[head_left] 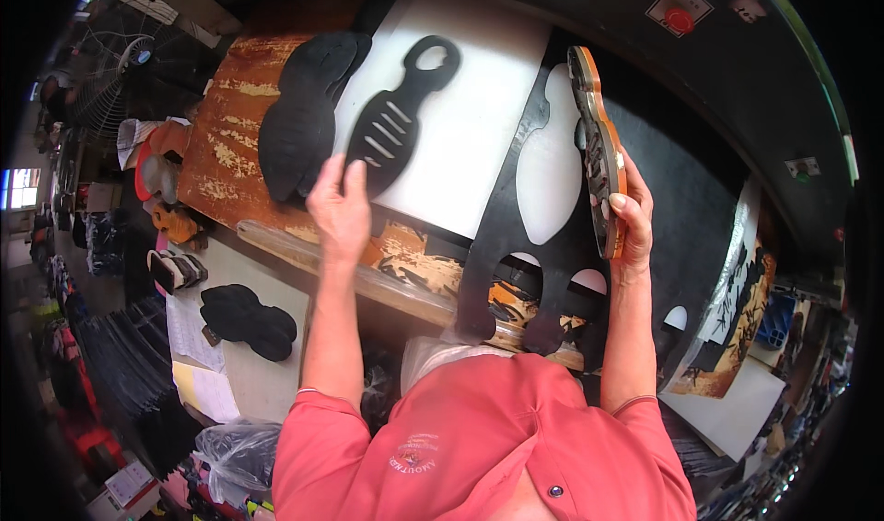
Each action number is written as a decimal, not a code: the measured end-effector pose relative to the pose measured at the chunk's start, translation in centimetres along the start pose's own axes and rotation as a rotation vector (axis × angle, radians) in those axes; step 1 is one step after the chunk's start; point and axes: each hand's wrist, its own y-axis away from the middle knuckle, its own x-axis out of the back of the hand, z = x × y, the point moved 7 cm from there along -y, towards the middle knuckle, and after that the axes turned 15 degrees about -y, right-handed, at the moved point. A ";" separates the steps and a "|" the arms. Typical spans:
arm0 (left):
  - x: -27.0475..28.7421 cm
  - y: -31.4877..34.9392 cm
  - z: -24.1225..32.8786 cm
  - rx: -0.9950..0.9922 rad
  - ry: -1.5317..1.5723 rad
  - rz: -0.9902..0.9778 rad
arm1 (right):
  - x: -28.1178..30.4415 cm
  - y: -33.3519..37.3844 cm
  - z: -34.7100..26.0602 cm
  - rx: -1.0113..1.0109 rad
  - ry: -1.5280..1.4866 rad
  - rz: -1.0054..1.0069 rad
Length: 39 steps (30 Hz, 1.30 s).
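Note:
My left hand (341, 212) has its thumb and fingers at the lower left edge of a black cut-out piece (391, 129), pinching it. The piece has a rounded body with several slanted slots and a ring-like end, and it is slightly blurred. Just left of it lies a stack of black cut-outs (299, 120) with wavy outlines. Held on edge in my right hand (633, 212) is a cutting die (600, 152) with an orange-brown rim, its bladed side facing left. Under the die lies a black sheet (493, 245) with shaped holes cut through it.
A white board (479, 88) lies on a worn brown board (226, 157). A dark machine panel with a red button (680, 21) stands at the far right. At left are a fan (129, 60), more black cut-outs (249, 321) on a side table and a clear plastic bag (235, 456).

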 end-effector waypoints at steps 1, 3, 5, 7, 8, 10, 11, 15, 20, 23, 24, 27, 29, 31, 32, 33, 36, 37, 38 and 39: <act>1.2 -0.9 -0.3 -0.080 -0.022 0.116 | 0.2 0.1 -0.1 0.011 -0.001 0.009; 2.9 -3.7 -2.8 -0.080 -0.016 0.143 | 0.9 0.4 -0.2 0.003 -0.014 0.003; 4.8 -6.0 -5.7 0.017 -0.219 0.237 | 1.8 1.0 -0.8 0.009 0.055 -0.013; 6.0 -7.2 -6.3 -0.037 -0.455 0.287 | 3.1 2.4 -2.0 0.028 0.115 0.006; 6.0 -6.8 -5.2 -0.145 -0.589 0.374 | 3.7 2.8 -2.7 0.043 0.181 0.011; 4.9 -5.8 -3.6 -0.109 -0.648 0.353 | 4.4 3.5 -3.8 0.118 0.366 0.032; 3.2 -4.8 -1.7 -0.179 -0.478 0.283 | 4.7 3.7 -4.2 0.153 0.493 0.061; -7.1 1.8 8.0 -0.465 -0.092 -0.129 | 4.2 3.2 -3.2 0.269 0.936 0.163; -14.9 7.6 12.7 -0.742 -0.339 -0.240 | 2.3 2.6 -1.5 0.461 1.315 0.114; -15.0 7.7 12.0 -0.734 -0.277 -0.215 | 2.6 2.7 -1.4 0.469 1.330 0.102; -15.0 7.7 11.9 -0.745 -0.295 -0.221 | 2.5 2.9 -1.4 0.500 1.332 0.092; -15.0 7.6 11.8 -0.746 -0.310 -0.225 | 2.8 3.1 -1.4 0.522 1.313 0.071; -14.9 7.5 11.9 -0.733 -0.290 -0.217 | 3.3 3.2 -1.5 0.512 1.290 0.062; -14.7 7.4 12.0 -0.720 -0.240 -0.206 | 3.7 3.1 -1.8 0.558 1.224 0.033; -14.4 7.3 12.0 -0.711 -0.209 -0.192 | 4.9 2.8 -2.0 0.493 1.124 0.104; -13.9 7.3 11.8 -0.686 -0.137 -0.208 | 5.9 2.7 -2.4 0.478 1.016 0.148; -11.9 8.2 11.5 -0.657 0.013 -0.214 | 6.4 3.6 -2.6 0.581 0.995 0.143; -10.9 9.4 11.4 -0.658 0.057 -0.237 | 6.5 4.1 -2.5 0.612 0.962 0.123; -10.0 10.6 11.3 -0.657 0.095 -0.269 | 6.2 5.1 -2.4 0.663 1.053 0.120; -9.3 11.9 11.1 -0.640 0.131 -0.303 | 5.7 6.3 -2.3 0.732 1.154 0.103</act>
